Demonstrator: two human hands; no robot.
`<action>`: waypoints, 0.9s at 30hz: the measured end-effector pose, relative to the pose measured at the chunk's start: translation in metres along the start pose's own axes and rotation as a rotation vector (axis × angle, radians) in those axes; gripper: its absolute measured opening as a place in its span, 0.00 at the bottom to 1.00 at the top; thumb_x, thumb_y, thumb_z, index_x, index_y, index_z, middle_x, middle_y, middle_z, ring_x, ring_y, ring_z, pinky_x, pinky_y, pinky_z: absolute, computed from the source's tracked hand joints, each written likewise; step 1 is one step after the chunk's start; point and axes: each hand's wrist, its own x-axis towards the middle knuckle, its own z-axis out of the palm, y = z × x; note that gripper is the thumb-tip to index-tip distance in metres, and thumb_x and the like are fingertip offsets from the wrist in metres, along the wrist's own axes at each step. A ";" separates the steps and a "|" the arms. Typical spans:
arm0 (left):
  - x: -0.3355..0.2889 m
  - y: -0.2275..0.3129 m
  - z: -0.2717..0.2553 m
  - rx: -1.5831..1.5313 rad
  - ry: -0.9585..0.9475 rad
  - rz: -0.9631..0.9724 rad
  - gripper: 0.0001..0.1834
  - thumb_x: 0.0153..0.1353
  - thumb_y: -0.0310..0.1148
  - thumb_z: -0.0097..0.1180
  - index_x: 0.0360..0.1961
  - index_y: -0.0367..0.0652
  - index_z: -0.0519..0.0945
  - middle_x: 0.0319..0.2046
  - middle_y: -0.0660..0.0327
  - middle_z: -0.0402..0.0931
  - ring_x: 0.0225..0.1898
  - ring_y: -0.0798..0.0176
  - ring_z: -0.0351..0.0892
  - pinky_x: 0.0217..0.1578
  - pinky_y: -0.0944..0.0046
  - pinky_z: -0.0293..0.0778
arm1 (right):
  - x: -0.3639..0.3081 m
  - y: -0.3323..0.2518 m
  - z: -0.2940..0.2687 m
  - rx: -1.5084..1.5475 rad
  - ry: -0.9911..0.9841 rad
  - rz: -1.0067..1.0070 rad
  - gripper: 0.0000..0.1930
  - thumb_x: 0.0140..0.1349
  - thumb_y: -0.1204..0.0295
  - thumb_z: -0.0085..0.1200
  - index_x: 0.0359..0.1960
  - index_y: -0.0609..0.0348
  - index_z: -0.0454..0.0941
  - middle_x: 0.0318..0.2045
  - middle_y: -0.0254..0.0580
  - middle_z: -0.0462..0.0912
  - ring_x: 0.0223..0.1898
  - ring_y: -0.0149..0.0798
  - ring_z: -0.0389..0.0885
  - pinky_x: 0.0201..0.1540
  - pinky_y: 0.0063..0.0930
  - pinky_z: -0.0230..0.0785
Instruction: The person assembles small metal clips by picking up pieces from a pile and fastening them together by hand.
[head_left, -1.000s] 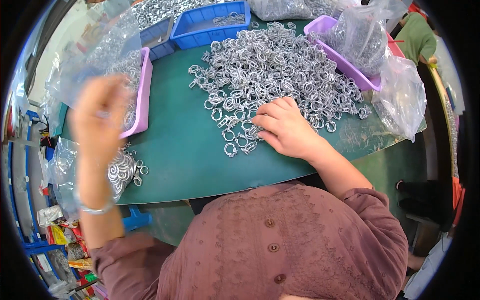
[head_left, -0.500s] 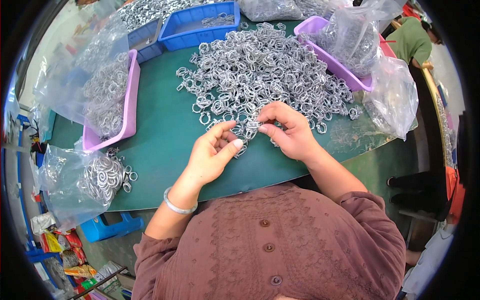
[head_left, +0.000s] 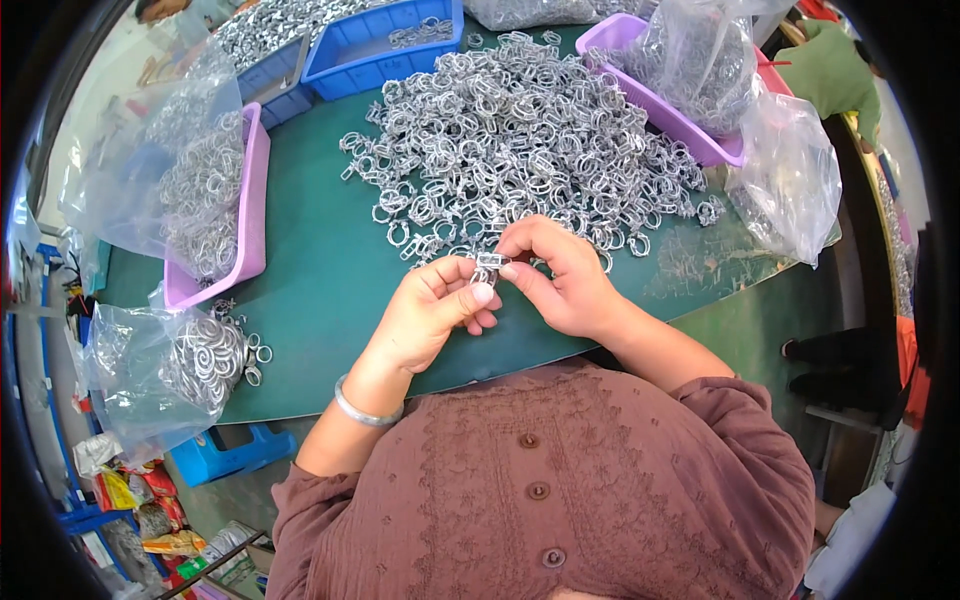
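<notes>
A silvery metal ring piece with a rectangular top [head_left: 490,261] sits between my hands, in front of a large heap of similar ring pieces [head_left: 520,140]. My right hand [head_left: 565,282] pinches its right side between thumb and forefinger. My left hand [head_left: 425,312] is closed at its left side, thumb near the curled forefinger, with a bit of ring metal showing at the fingertips. The fingers partly hide the piece, so I cannot tell whether one ring or two linked ones are held.
A purple tray [head_left: 255,200] of bagged rings stands left, another purple tray [head_left: 680,128] at the far right. Blue bins [head_left: 385,70] are at the back. An open plastic bag [head_left: 130,370] with coiled silvery pieces lies near left on the green table [head_left: 310,330].
My right hand has drawn slightly left and nearer with the ring piece, away from the heap. My left hand has moved right, and the hands now meet at the piece.
</notes>
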 end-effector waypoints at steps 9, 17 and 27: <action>0.001 -0.006 0.011 -0.047 0.092 -0.050 0.09 0.56 0.32 0.53 0.35 0.38 0.73 0.28 0.59 0.76 0.24 0.70 0.75 0.25 0.75 0.71 | 0.004 -0.001 -0.003 0.049 -0.049 0.082 0.08 0.52 0.81 0.48 0.36 0.63 0.73 0.28 0.38 0.72 0.28 0.30 0.71 0.30 0.21 0.64; 0.001 -0.012 0.011 0.122 0.159 0.175 0.06 0.57 0.28 0.52 0.35 0.37 0.74 0.28 0.63 0.75 0.27 0.72 0.74 0.27 0.74 0.72 | -0.004 0.002 0.000 0.235 0.043 0.336 0.06 0.53 0.80 0.49 0.33 0.63 0.73 0.27 0.40 0.73 0.25 0.33 0.73 0.26 0.22 0.64; 0.000 -0.007 0.009 0.878 0.176 0.640 0.06 0.53 0.21 0.51 0.33 0.39 0.74 0.24 0.60 0.72 0.23 0.63 0.71 0.26 0.69 0.67 | -0.002 0.002 -0.009 0.239 -0.081 0.307 0.05 0.54 0.78 0.51 0.33 0.64 0.72 0.27 0.34 0.74 0.27 0.25 0.72 0.28 0.20 0.65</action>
